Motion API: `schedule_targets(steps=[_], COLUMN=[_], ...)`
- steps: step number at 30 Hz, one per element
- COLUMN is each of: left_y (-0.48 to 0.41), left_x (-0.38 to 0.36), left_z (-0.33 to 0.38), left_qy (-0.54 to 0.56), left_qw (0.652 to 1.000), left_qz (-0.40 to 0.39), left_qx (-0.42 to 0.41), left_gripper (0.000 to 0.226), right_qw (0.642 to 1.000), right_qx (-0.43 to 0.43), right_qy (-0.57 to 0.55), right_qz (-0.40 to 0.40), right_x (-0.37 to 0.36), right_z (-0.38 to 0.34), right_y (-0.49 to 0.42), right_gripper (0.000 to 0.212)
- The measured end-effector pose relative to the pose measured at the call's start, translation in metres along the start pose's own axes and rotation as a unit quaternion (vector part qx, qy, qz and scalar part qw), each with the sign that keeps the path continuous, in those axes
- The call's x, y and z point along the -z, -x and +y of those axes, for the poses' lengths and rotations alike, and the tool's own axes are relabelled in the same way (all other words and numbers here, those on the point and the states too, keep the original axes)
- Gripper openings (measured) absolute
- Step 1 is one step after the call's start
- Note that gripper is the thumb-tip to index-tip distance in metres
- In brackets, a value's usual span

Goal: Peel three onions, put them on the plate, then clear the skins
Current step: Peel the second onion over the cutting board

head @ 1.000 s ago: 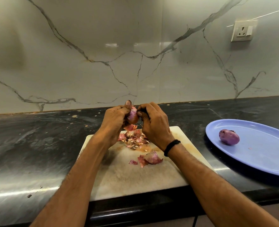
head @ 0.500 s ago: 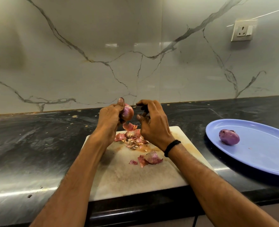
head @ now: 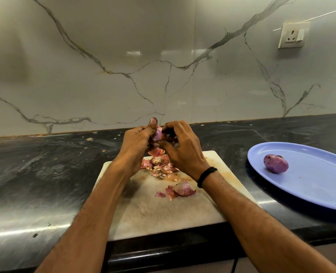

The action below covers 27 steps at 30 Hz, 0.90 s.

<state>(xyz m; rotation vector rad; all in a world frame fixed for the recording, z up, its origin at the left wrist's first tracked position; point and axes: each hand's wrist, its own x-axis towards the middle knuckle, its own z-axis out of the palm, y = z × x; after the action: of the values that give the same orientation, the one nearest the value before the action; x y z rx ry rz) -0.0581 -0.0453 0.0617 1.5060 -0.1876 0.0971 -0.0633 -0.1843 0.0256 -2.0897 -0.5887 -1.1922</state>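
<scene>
Head view: one peeled onion (head: 275, 164) is noted lying on the plate (head: 320, 186). A second onion (head: 159, 135) is gripped in the left hand (head: 137, 142) above the board (head: 153, 213), and its skin is pinched by the right hand (head: 183, 148). Skins (head: 161, 166) are heaped on the board, uncleared. No third onion is seen. The task is judged under halfway.

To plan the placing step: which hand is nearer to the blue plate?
Right. The right hand picks at the onion from the side toward the blue plate; the left hand grips the onion on the side away from it.
</scene>
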Motion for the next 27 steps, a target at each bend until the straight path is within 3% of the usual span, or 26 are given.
schedule_targets(steps=[4, 11, 18, 27], left_y=[-0.0007, 0.0009, 0.0032, 0.0027], left_x=[-0.0001, 0.0004, 0.0009, 0.0003], left_z=[-0.0004, 0.0015, 0.0029, 0.0030], left_qy=[0.000, -0.001, 0.008, -0.035], left_qw=[1.000, 1.000, 1.000, 0.999], left_qz=[0.004, 0.020, 0.010, 0.013], left_qx=[-0.001, -0.004, -0.004, -0.017], left_gripper=[0.045, 0.034, 0.038, 0.049], right_qw=[1.000, 1.000, 1.000, 0.999], right_qx=[0.001, -0.010, -0.005, -0.003], right_qy=[0.003, -0.001, -0.014, 0.003], right_qz=[0.014, 0.027, 0.002, 0.049], right_x=[-0.0003, -0.0008, 0.0011, 0.0005], right_z=[0.0010, 0.0018, -0.0012, 0.0029], right_y=[0.0003, 0.0006, 0.0010, -0.0013], right_gripper=[0.017, 0.013, 0.045, 0.015])
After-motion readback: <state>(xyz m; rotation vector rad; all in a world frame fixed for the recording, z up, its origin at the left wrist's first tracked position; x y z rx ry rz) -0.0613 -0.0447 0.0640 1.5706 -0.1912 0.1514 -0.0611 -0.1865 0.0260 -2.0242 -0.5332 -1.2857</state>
